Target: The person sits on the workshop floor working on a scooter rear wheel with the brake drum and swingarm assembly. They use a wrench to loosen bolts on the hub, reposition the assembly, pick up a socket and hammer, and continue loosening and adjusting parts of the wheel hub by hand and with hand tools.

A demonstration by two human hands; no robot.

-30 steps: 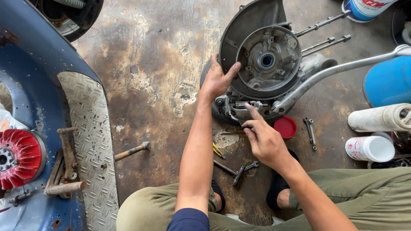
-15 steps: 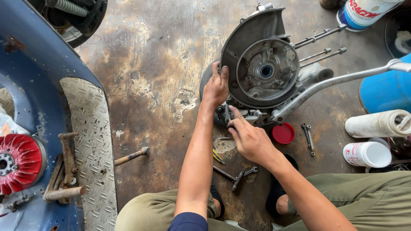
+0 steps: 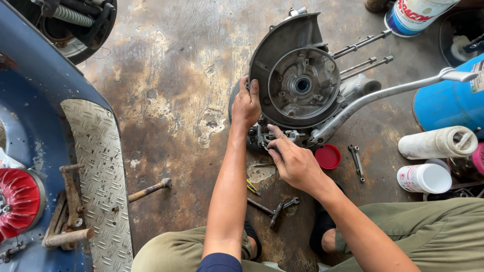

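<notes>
A grey scooter engine case [image 3: 302, 80] stands on the stained concrete floor in front of me, with long studs [image 3: 363, 45] sticking out to the right and a silver kick lever [image 3: 393, 93] across its lower right. My left hand [image 3: 245, 106] grips the case's left edge. My right hand [image 3: 295, 161] is at the lower front of the case, its fingertips pinching a small metal part there. What the fingers pinch is too small to make out.
A blue scooter body [image 3: 45, 151] with a checkered footplate [image 3: 101, 171] and red fan [image 3: 17, 201] lies at left. A hammer [image 3: 148, 190], wrenches [image 3: 275, 209], a red cap [image 3: 327, 156], a spanner [image 3: 356, 158], white containers [image 3: 423, 177] and a blue drum [image 3: 451, 103] surround me.
The view has shifted, so the engine sits lower and closer. My left hand slid down the case's left edge. My right hand moved up from the floor to the case's lower front.
</notes>
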